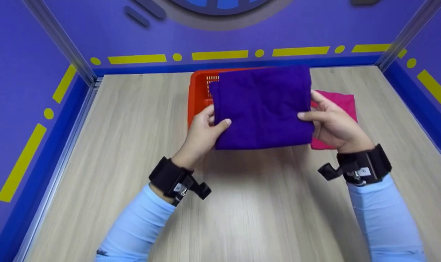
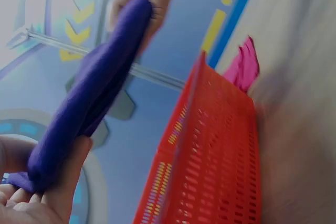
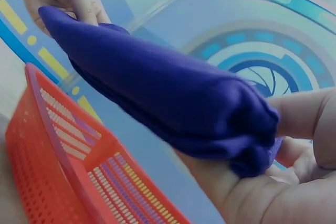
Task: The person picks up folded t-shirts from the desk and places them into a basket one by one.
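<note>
A folded purple cloth [image 1: 260, 109] is held up between both hands, its layers showing edge-on in the right wrist view [image 3: 157, 82]. My left hand [image 1: 204, 133] pinches its left edge, thumb on the near face and fingers behind. At the opposite edge my right hand [image 1: 335, 122] grips it the same way, thumb in front. In the left wrist view the cloth [image 2: 89, 98] is raised beside a red basket [image 2: 215, 150]. From the head view it covers most of that basket.
The red plastic basket [image 1: 196, 98] with slotted walls stands at the back of the wood-grain table [image 1: 133, 145]. A pink cloth [image 1: 346, 103] lies to its right, partly behind my right hand. Blue-purple panels [image 1: 169, 36] enclose the table's back and sides.
</note>
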A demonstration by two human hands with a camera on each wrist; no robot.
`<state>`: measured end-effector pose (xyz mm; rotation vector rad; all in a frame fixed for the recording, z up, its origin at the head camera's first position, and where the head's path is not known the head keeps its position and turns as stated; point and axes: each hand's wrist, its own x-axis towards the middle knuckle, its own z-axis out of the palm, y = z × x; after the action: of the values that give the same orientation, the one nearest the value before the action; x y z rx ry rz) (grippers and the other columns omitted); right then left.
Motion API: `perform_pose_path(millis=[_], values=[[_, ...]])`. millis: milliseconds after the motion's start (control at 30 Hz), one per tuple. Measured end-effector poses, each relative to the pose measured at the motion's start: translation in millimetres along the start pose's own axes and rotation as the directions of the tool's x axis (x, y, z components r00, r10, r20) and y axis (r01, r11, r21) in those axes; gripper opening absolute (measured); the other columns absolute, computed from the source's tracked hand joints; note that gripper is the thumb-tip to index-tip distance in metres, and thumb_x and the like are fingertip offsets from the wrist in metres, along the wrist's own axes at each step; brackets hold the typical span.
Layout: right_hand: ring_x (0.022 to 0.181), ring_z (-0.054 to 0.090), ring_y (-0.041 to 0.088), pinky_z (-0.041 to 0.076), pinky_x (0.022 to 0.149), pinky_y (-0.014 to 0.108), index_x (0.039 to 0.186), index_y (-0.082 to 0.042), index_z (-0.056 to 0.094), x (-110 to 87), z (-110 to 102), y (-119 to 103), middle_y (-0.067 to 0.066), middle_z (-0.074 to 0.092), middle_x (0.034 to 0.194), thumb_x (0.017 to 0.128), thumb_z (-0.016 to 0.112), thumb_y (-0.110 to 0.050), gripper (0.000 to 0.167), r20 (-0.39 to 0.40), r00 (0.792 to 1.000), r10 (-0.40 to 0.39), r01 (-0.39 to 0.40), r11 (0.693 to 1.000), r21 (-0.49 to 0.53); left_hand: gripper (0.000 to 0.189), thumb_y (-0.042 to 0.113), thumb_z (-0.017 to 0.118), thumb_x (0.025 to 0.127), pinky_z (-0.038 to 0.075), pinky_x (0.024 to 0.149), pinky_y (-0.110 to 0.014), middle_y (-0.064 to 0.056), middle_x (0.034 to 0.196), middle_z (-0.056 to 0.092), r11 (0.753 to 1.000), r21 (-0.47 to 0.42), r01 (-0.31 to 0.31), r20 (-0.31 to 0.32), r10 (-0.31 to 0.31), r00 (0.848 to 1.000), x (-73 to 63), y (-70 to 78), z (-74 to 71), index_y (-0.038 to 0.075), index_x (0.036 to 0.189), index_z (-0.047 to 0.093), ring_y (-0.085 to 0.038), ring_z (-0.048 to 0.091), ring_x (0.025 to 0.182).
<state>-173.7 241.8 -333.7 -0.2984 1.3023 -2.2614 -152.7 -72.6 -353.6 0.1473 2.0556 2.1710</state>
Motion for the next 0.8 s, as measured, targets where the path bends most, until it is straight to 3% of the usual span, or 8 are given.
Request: perform_pose_path(millis=[100, 267, 467, 567, 667, 800], values=[[0.107, 0.071, 0.029, 0.058, 0.087, 0.044, 0.161, -0.017, 0.024, 14.6, -2.4, -0.4, 0.015, 0.059, 0.137, 0.100, 0.048, 0.012, 0.072, -0.071, 0.997, -0.017, 0.018, 1.000, 0.019, 0.041, -0.002, 0.060, 0.099, 0.060, 0.084, -0.038, -0.013, 0.120, 0.071, 0.998, 0.064, -0.025, -0.029, 0.027, 0.999, 13.6, -2.9, 0.0, 0.003, 0.139, 0.055, -0.024, 0.071, 0.101], [0.114, 0.066, 0.026, 0.058, 0.090, 0.041, 0.158, -0.019, 0.031, 43.8, -4.2, 4.3, 0.013, 0.050, 0.144, 0.099, 0.057, 0.006, 0.070, -0.203, 0.978, -0.038, 0.025, 0.998, -0.064, 0.044, -0.007, 0.051, 0.098, 0.053, 0.096, -0.035, -0.012, 0.132, 0.064, 0.986, 0.149, -0.076, -0.070, 0.087, 0.994, 38.3, -6.3, -5.2, 0.002, 0.141, 0.052, -0.020, 0.063, 0.115], [0.115, 0.063, 0.026, 0.058, 0.087, 0.039, 0.153, -0.017, 0.040, 78.6, -11.1, 23.3, 0.012, 0.055, 0.138, 0.098, 0.054, 0.010, 0.062, -0.273, 0.962, -0.030, 0.004, 0.995, -0.096, 0.050, -0.011, 0.048, 0.096, 0.038, 0.113, -0.030, -0.013, 0.147, 0.052, 0.955, 0.289, -0.065, -0.114, 0.102, 0.988, 62.3, -21.4, -14.4, 0.000, 0.145, 0.047, -0.020, 0.045, 0.138], [0.110, 0.064, 0.025, 0.058, 0.084, 0.039, 0.150, -0.016, 0.044, 90.7, -14.6, 34.2, 0.010, 0.059, 0.130, 0.097, 0.053, 0.011, 0.060, -0.306, 0.952, 0.008, -0.044, 0.993, -0.110, 0.058, -0.010, 0.047, 0.097, 0.031, 0.119, -0.032, -0.016, 0.155, 0.043, 0.904, 0.428, 0.000, -0.129, 0.061, 0.990, 67.7, -31.2, -16.6, -0.001, 0.153, 0.038, -0.023, 0.036, 0.146], [0.106, 0.064, 0.024, 0.057, 0.084, 0.040, 0.148, -0.018, 0.046, 93.3, -17.2, 40.2, 0.008, 0.062, 0.125, 0.099, 0.052, 0.009, 0.057, -0.343, 0.938, 0.054, -0.120, 0.977, -0.176, 0.064, -0.008, 0.047, 0.097, 0.028, 0.120, -0.035, -0.019, 0.160, 0.035, 0.828, 0.558, 0.064, -0.114, 0.000, 0.994, 70.6, -38.5, -15.6, -0.003, 0.158, 0.027, -0.026, 0.033, 0.148], [0.107, 0.065, 0.023, 0.058, 0.085, 0.040, 0.149, -0.018, 0.044, 90.2, -22.7, 42.9, 0.007, 0.066, 0.123, 0.099, 0.052, 0.007, 0.056, -0.364, 0.929, 0.069, -0.176, 0.947, -0.269, 0.069, -0.006, 0.049, 0.098, 0.030, 0.120, -0.036, -0.021, 0.161, 0.030, 0.758, 0.647, 0.078, -0.050, -0.059, 0.997, 73.4, -42.4, -11.9, -0.003, 0.159, 0.019, -0.029, 0.034, 0.147]])
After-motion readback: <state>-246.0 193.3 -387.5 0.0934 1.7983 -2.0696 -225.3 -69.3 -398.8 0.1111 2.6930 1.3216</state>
